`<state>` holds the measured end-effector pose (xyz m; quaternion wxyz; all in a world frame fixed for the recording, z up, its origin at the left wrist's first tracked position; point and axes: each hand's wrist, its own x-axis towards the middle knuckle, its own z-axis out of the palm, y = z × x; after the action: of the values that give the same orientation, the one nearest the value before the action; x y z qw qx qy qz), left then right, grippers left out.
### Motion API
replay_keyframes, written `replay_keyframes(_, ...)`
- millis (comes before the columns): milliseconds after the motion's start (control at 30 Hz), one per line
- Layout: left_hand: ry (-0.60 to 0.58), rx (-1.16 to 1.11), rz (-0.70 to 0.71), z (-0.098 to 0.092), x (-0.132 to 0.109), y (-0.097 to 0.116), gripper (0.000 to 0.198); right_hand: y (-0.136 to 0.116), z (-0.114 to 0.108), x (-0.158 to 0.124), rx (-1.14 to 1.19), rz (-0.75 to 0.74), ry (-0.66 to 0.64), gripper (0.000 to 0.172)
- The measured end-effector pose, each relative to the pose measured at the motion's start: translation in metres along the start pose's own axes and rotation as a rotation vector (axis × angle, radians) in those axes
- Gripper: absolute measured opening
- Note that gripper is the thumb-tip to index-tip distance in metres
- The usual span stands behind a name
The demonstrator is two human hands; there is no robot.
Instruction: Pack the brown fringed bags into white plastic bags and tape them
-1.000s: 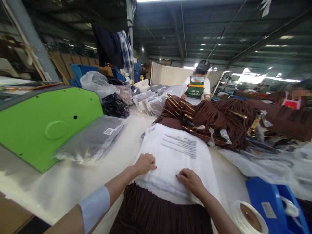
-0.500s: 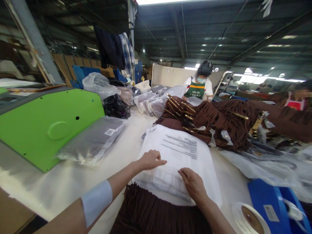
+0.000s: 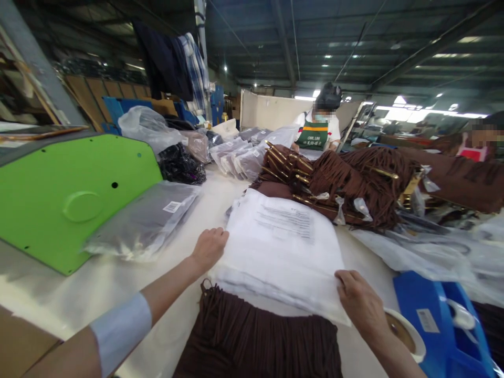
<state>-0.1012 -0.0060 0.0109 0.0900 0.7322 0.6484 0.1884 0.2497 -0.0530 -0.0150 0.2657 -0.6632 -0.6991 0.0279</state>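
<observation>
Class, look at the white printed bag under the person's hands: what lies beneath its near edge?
A brown fringed garment pokes out beneath the white printed bag. How far it runs under the bag is hidden.

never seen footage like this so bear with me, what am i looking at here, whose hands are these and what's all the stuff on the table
The camera sits on a person's head and looks forward and down, so the two bare arms reaching in from the bottom are that person's own. There is no robot here. The left hand grips the left edge of a stack of white plastic bags with small print on top; the right hand holds its near right corner. The near edge of the stack lies over a brown fringed fabric. All this rests on a white table. To the left stand a green machine and a clear packed bag; behind lies a heap of brown fringed pieces. At the right are a tape roll and a blue holder. Another person works at the far end.
</observation>
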Motion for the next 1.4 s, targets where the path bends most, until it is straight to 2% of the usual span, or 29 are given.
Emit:
replay_keyframes(133,0.088,-0.252,-0.257,-0.002,-0.011,-0.010,0.014,0.006,0.000,-0.014,0.189,0.244,0.053,0.019)
replay_keyframes(300,0.037,-0.804,-0.516,-0.003,-0.011,-0.007,0.004,-0.009,-0.002,-0.015,0.668,0.621,0.046,0.032)
replay_keyframes(433,0.056,-1.140,-0.581,-0.002,-0.014,-0.010,0.016,-0.026,-0.009,-0.014,1.090,0.767,-0.042,0.045)
replay_keyframes(533,0.116,-1.260,-0.580,0.003,-0.021,-0.016,0.018,-0.029,-0.013,-0.017,1.293,0.834,-0.082,0.043)
replay_keyframes(667,0.162,-1.324,-0.542,0.012,-0.035,-0.020,0.022,-0.016,-0.005,-0.021,1.526,0.927,-0.107,0.034)
replay_keyframes(767,0.152,-1.295,-0.499,0.014,-0.049,-0.019,0.030,-0.007,0.002,-0.028,1.446,0.895,-0.118,0.038)
replay_keyframes(933,0.120,-1.036,-0.468,0.016,-0.076,-0.017,0.024,-0.008,0.003,-0.050,0.936,0.666,-0.260,0.039)
replay_keyframes(1033,0.147,-0.858,-0.503,0.017,-0.085,-0.017,0.021,-0.014,-0.001,-0.060,0.686,0.539,-0.272,0.041)
replay_keyframes(1100,0.155,-0.774,-0.525,0.019,-0.087,-0.016,0.023,-0.018,-0.003,-0.062,0.635,0.516,-0.249,0.042)
replay_keyframes(1233,0.118,-0.663,-0.529,0.016,-0.088,-0.010,0.026,-0.020,-0.005,-0.065,0.633,0.496,-0.285,0.042)
replay_keyframes(1400,0.083,-0.529,-0.524,0.005,-0.089,-0.004,0.022,-0.017,-0.003,-0.075,0.714,0.601,-0.351,0.049)
